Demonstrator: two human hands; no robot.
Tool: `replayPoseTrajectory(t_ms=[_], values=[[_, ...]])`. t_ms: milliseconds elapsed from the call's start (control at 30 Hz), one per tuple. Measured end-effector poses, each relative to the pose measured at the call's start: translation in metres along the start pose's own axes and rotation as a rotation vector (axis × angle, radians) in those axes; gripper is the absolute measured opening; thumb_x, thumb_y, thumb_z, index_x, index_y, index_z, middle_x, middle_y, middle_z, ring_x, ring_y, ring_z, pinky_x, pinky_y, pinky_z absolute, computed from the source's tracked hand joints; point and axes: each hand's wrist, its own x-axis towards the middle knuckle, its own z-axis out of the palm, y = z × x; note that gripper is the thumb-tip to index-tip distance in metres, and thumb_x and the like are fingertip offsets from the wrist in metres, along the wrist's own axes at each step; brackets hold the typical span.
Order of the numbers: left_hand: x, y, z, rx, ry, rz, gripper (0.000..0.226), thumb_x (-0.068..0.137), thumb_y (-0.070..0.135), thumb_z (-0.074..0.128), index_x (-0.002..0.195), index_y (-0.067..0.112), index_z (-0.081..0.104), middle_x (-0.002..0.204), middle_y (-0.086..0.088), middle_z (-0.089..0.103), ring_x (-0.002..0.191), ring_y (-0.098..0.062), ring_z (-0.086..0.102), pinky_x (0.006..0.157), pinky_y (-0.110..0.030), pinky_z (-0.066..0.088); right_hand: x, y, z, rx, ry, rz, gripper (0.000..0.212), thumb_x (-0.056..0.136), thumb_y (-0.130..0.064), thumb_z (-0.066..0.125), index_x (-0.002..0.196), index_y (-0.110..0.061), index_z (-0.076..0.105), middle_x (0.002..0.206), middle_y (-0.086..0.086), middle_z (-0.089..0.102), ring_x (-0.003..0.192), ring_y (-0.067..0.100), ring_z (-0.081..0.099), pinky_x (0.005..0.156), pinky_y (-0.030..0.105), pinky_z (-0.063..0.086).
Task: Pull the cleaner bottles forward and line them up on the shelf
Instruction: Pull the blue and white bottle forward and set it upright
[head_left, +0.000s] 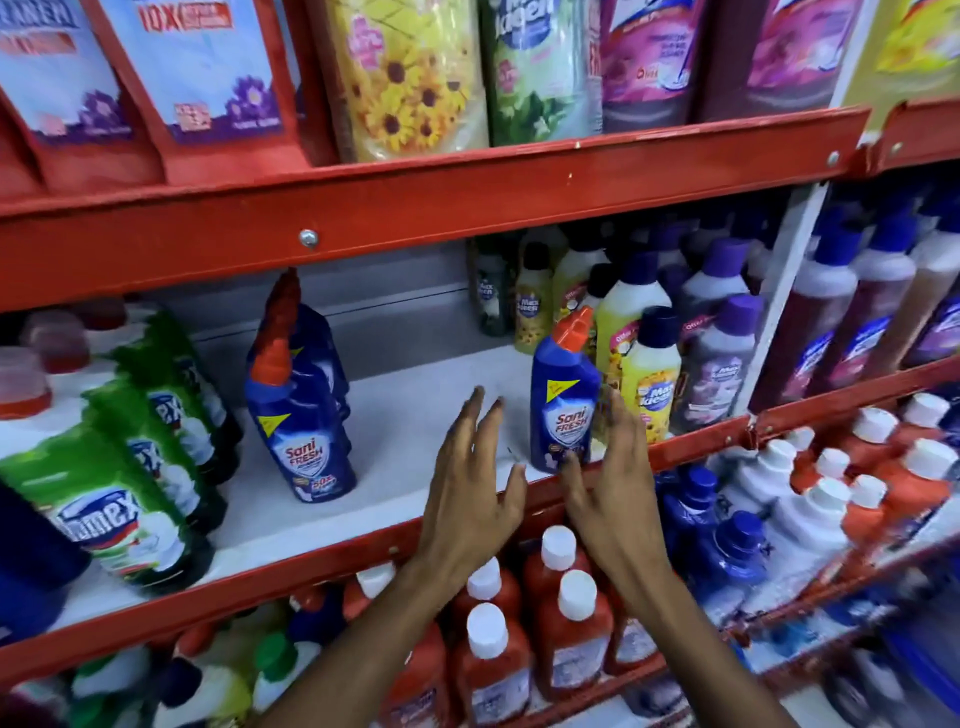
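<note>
A blue Sani Fresh bottle with an orange cap stands upright at the front edge of the white middle shelf. My right hand is beside it on the right, fingers spread; whether they touch the bottle I cannot tell. My left hand hovers open over the bare shelf just left of that bottle. A row of the same blue bottles stands further left, one behind another, running to the back of the shelf.
Green Domex bottles fill the shelf's left end. Yellow and purple Max Kleen bottles crowd the right end. Refill pouches hang on the red shelf above. Orange and blue bottles with white caps stand on the shelf below.
</note>
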Motion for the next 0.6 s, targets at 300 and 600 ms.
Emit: replayPoseTrajectory(t_ms=[300, 600], values=[[0.029, 0.021, 0.012, -0.369, 0.005, -0.253, 0.033, 0.091, 0.005, 0.071, 0.123, 0.012, 0.064, 0.109, 0.002, 0.077, 0.088, 0.01, 0.069, 0.081, -0.006, 0.055, 0.025, 0.007, -0.003, 0.186, -0.104, 0.056, 0.04, 0.09, 0.005, 0.057, 0.127, -0.009, 0.055, 0.116, 0.0, 0.069, 0.103, 0.001, 0.067, 0.086, 0.004, 0.047], [-0.036, -0.016, -0.07, -0.411, 0.309, -0.231, 0.033, 0.097, 0.011, 0.062, 0.13, 0.016, 0.063, 0.117, 0.003, 0.077, 0.107, -0.002, 0.073, 0.091, -0.015, 0.057, -0.016, -0.075, 0.044, 0.371, -0.19, -0.05, 0.041, 0.09, -0.002, 0.062, 0.128, -0.019, 0.057, 0.114, -0.008, 0.072, 0.104, -0.001, 0.068, 0.09, 0.012, 0.051]])
